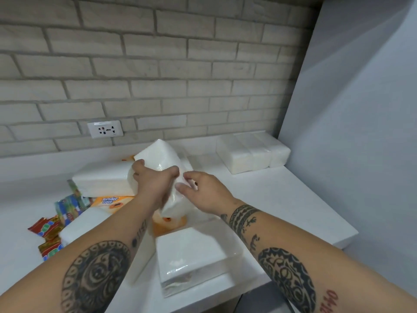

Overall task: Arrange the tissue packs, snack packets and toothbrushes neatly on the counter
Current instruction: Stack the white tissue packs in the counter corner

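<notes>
White counter [282, 199] is bounded at the rear by a brick wall [180, 86] and at the right by a plain wall [349, 132]; its front edge runs diagonally across the lower right. Open surface lies on the right half, between the hands and the rear right corner and out to the front edge. White tissue packs counted: seven. Three stand side by side as a corner block [252, 154] in the rear right corner. One, the held pack [158, 154], is tilted above the middle of the counter. The left hand [153, 184] grips it from above, fingers curled over its upper end. The right hand [205, 190] is spread, fingers relaxed, at the pack's right side; contact cannot be confirmed because of blur. Three more lie flat: a rear pack [101, 177] at left, a near pack [90, 222] partly under the left forearm, and a front pack [191, 251] close to the front edge. The front pack is a clear film wrap enclosing a white tissue stack, with slack film on its right side. Orange packaging [112, 203] shows on both sides of the left forearm — whether one pack or two cannot be told. At the left: two red snack packets [47, 229] and a cluster of blue-green packets [67, 208], count unclear. A wall socket [105, 129] is mounted above the rear pack.
</notes>
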The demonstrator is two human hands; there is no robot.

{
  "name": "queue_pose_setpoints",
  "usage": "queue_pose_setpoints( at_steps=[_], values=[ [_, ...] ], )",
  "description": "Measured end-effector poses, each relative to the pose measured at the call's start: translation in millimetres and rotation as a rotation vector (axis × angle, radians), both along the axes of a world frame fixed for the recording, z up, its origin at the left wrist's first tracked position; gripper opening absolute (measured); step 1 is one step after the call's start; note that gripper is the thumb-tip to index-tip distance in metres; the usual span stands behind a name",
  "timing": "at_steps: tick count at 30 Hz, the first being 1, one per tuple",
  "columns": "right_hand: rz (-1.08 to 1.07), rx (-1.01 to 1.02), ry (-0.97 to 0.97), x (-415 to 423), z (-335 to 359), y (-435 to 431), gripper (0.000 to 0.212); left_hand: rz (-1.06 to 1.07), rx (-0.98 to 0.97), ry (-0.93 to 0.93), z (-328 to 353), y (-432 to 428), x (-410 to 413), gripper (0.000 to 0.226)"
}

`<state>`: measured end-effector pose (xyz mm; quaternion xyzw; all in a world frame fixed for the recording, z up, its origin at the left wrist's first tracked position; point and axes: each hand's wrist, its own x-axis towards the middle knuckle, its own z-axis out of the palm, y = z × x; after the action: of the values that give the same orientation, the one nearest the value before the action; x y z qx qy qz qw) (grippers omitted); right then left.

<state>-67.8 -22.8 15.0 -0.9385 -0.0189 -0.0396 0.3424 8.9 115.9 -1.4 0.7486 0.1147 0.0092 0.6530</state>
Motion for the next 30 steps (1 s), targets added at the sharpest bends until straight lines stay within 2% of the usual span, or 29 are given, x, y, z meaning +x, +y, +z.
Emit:
queue_pose_setpoints(
  at_steps=[3, 5, 6, 7, 8, 10, 15, 18, 21, 26, 30],
  values=[
    [-0.162, 0.098, -0.050, 1, 11, -15, 0.067, -0.093, -0.190, -0.056, 17, 0, -2, 0.097],
    [-0.248, 0.362, 0.038, 1, 18, -18, 0.091, -0.180, -0.300, -0.077, 25, -1, -3, 0.096],
    [-0.262, 0.514, 0.102, 1, 19, -20, 0.096, -0.219, -0.333, -0.080, 29, -3, -4, 0.098],
    [-0.255, 0.623, 0.153, 0, 21, -20, 0.089, -0.255, -0.348, -0.081, 30, -5, -4, 0.099],
    [-0.226, 0.695, 0.174, -1, 22, -20, 0.073, -0.291, -0.361, -0.081, 30, -6, -4, 0.098],
    [-0.191, 0.752, 0.125, 1, 20, -16, 0.043, -0.381, -0.385, -0.073, 27, -10, -3, 0.091],
    [-0.115, 0.741, -0.090, 6, 15, -12, 0.032, -0.554, -0.373, -0.016, 18, -16, 9, 0.092],
    [-0.140, 0.668, -0.088, 14, 16, -14, 0.024, -0.586, -0.456, 0.005, 10, -18, 18, 0.078],
    [-0.156, 0.596, -0.042, 21, 12, -21, 0.034, -0.601, -0.522, 0.017, -2, -21, 23, 0.070],
    [-0.193, 0.572, -0.025, 16, 0, -44, 0.032, -0.573, -0.522, -0.014, -13, -47, 24, 0.051],
    [-0.266, 0.525, -0.019, 20, -17, -66, 0.033, -0.507, -0.520, 0.048, -24, -74, 30, 0.036]
  ],
)
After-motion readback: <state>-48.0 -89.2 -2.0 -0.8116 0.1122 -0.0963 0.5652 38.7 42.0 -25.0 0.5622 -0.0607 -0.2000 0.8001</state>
